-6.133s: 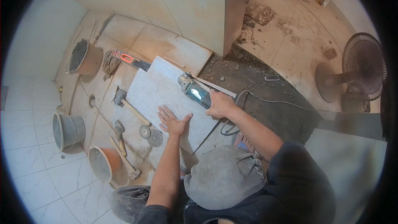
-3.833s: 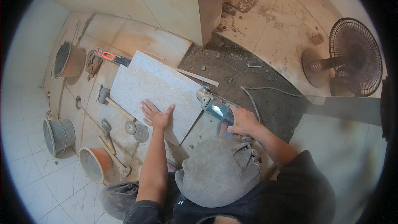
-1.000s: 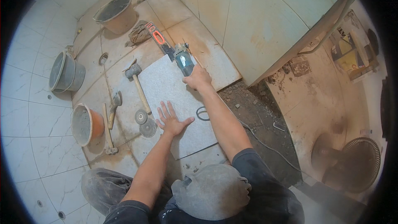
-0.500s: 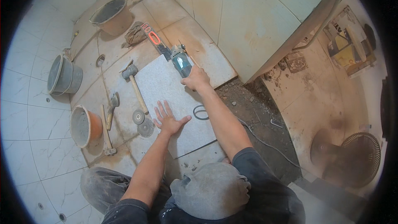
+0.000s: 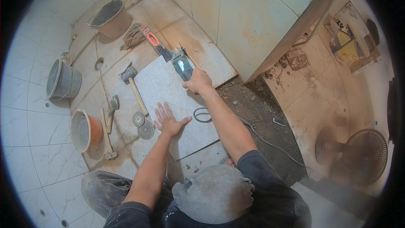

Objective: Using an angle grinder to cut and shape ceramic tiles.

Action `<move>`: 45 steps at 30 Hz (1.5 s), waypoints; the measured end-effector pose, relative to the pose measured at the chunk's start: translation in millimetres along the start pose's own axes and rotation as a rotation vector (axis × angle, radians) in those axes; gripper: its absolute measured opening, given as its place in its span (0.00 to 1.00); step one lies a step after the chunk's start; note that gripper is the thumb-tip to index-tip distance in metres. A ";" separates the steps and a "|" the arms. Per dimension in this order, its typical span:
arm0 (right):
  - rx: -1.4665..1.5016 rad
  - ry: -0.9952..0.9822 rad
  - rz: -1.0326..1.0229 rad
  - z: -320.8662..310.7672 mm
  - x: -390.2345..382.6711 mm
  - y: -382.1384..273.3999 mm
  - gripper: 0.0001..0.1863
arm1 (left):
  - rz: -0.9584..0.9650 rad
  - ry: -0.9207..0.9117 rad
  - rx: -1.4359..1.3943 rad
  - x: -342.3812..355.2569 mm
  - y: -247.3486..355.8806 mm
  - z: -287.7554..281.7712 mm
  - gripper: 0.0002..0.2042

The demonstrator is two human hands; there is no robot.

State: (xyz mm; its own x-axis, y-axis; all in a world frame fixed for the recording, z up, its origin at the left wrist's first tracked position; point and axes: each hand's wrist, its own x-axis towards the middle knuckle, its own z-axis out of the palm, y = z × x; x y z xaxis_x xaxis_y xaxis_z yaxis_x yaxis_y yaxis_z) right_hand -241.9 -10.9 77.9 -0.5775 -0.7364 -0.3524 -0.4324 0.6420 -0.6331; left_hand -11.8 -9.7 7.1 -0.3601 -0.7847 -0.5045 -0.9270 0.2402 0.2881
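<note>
My right hand (image 5: 199, 81) is closed around the body of a teal angle grinder (image 5: 182, 65), whose metal head lies at the far edge of a pale grey tile (image 5: 154, 84). The grinder's disc cannot be made out. My left hand (image 5: 169, 124) lies flat on the tile's near part, fingers spread, holding nothing. A black loop (image 5: 202, 115), perhaps cord, rests on the tile between my arms. Beyond the tile, a dark spirit level (image 5: 162, 51) with orange marks reaches up to the grinder head. Two round discs (image 5: 146, 130) lie beside the tile's left edge.
Left of the tile lie a mallet (image 5: 129, 74), a trowel-like tool (image 5: 113, 104) and a hammer (image 5: 111, 155). Buckets stand farther left: an orange one (image 5: 96, 129), a grey one (image 5: 75, 82) and a tan one (image 5: 116, 25). Rubble (image 5: 240, 97) and a cable (image 5: 270, 145) lie right; a fan (image 5: 367, 156) stands beyond.
The whole view has shifted slightly, with floor objects appearing a little farther left. My right hand still grips the grinder and my left palm stays on the tile.
</note>
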 end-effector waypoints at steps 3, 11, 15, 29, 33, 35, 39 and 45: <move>0.005 -0.032 0.010 -1.8 -4.4 -2.8 0.37 | -0.005 -0.001 0.001 0.2 -2.2 -0.8 0.77; -0.004 -0.039 0.019 -3.8 -13.6 2.2 0.37 | 0.001 0.002 -0.003 -0.3 -0.4 -0.7 0.77; -0.019 -0.023 -0.001 -3.3 -19.2 3.6 0.38 | -0.011 -0.010 -0.004 -0.5 0.2 -1.7 0.77; -0.032 -0.047 0.021 1.0 -32.2 17.3 0.38 | 0.007 0.007 -0.017 -2.3 1.0 -2.4 0.77; -0.035 0.014 0.014 6.7 -42.4 21.5 0.38 | 0.003 0.010 -0.011 -2.9 -0.3 -2.1 0.77; -0.023 0.028 0.022 6.7 -49.1 26.9 0.37 | -0.002 0.007 -0.008 -1.7 -0.4 -2.0 0.76; 0.077 0.000 0.024 -0.9 -75.9 47.9 0.35 | 0.053 0.087 -0.018 -4.2 -8.0 5.3 0.74; 0.192 0.176 0.033 -39.3 -167.9 117.7 0.39 | 0.558 0.098 -0.022 -71.0 -9.7 38.3 0.62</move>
State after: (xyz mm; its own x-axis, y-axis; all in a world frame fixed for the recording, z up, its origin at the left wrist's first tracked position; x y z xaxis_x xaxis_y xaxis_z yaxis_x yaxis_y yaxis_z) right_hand -223.0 196.7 89.6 -0.7084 -0.6562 -0.2602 -0.2818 0.6008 -0.7481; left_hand 18.7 65.6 8.9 -0.7824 -0.5920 -0.1932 -0.5963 0.6228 0.5065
